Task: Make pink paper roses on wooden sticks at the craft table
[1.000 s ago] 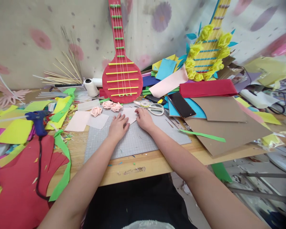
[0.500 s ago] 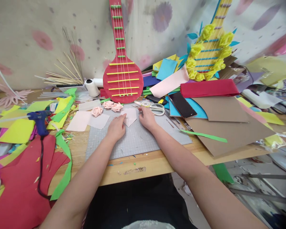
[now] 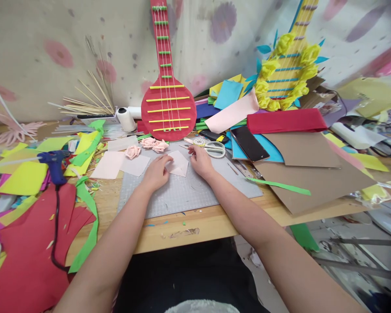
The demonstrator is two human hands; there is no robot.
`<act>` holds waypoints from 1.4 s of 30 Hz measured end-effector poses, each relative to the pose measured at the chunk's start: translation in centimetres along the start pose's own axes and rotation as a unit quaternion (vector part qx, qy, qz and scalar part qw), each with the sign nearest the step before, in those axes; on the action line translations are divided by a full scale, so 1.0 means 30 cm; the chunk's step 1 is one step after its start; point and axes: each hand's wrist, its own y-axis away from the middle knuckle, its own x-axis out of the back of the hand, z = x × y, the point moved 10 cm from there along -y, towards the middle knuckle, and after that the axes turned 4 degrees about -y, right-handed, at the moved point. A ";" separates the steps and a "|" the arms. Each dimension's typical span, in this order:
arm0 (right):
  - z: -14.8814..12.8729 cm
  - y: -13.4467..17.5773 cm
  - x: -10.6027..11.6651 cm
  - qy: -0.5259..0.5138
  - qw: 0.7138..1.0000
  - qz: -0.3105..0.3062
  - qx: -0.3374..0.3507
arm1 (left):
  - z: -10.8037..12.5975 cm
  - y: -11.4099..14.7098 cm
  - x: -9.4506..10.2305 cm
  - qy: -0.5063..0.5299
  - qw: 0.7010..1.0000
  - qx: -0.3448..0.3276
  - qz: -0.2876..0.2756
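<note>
On the grey cutting mat (image 3: 182, 200) lies a small pale pink paper square (image 3: 178, 164) with a folded flap at its lower edge. My left hand (image 3: 157, 173) is at the paper's left side, fingers bent and apart, fingertips at its edge. Just right of the paper rests my right hand (image 3: 200, 161), with loosely curled fingers and a gap between thumb and forefinger; nothing shows in it. Scissors (image 3: 215, 149) with pale handles lie behind the right hand, partly hidden by it. Pink paper roses (image 3: 132, 151) and another pink square (image 3: 135, 165) are left of the paper.
A red paper lute (image 3: 168, 111) stands against the wall behind the mat. On the left are a blue glue gun (image 3: 54, 165) and coloured paper scraps. A black phone (image 3: 250, 143), brown cardboard (image 3: 308, 187) and a green strip (image 3: 280, 185) lie on the right.
My left hand has drawn back slightly left and down, baring more of the paper. The small square has turned and shifted a little. My right hand has barely moved.
</note>
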 end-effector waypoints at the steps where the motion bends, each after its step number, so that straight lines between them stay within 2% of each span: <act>1: 0.002 -0.001 0.003 -0.001 1.000 0.002 -0.002 | -0.006 0.003 -0.008 -0.017 1.000 -0.003 -0.010; 3: 0.003 -0.001 0.008 0.001 1.000 0.007 -0.001 | -0.011 0.009 -0.019 -0.059 0.998 0.001 -0.016; 7: -0.004 -0.002 0.018 0.017 1.000 0.021 0.010 | 0.018 0.020 -0.018 -0.133 0.990 0.044 0.014; 11: -0.019 0.000 0.029 0.022 0.998 0.040 0.033 | 0.065 0.016 -0.013 -0.117 0.992 0.050 0.024; 15: -0.025 0.003 0.030 0.019 0.998 0.043 0.042 | 0.041 0.011 0.030 -0.043 0.998 0.020 0.049; 18: -0.017 0.003 0.031 0.012 0.999 0.040 0.031 | 0.030 0.018 0.017 0.010 0.998 -0.056 0.005; 20: -0.014 0.003 0.033 0.012 0.999 0.042 0.026 | 0.017 0.024 0.008 -0.003 0.998 -0.068 -0.004; 22: -0.017 0.004 0.032 0.017 0.999 0.040 0.026 | 0.010 0.027 0.004 -0.038 0.998 -0.051 0.007; 25: -0.040 0.008 0.022 0.024 0.999 0.025 0.041 | 0.033 0.027 -0.009 -0.076 0.997 -0.026 0.014; 29: -0.087 0.018 0.020 0.035 0.996 -0.001 0.081 | 0.065 0.026 -0.003 -0.060 0.998 -0.024 0.025; 33: -0.122 0.032 0.003 0.033 0.991 -0.055 0.119 | -0.001 0.028 0.043 -0.029 0.997 0.018 0.069; 38: -0.151 0.056 -0.064 0.047 0.982 -0.115 0.139 | -0.065 0.027 0.033 -0.018 0.998 0.033 0.049; 42: -0.154 0.063 -0.109 0.092 0.977 -0.129 0.141 | -0.066 0.025 0.025 -0.021 0.998 0.029 0.042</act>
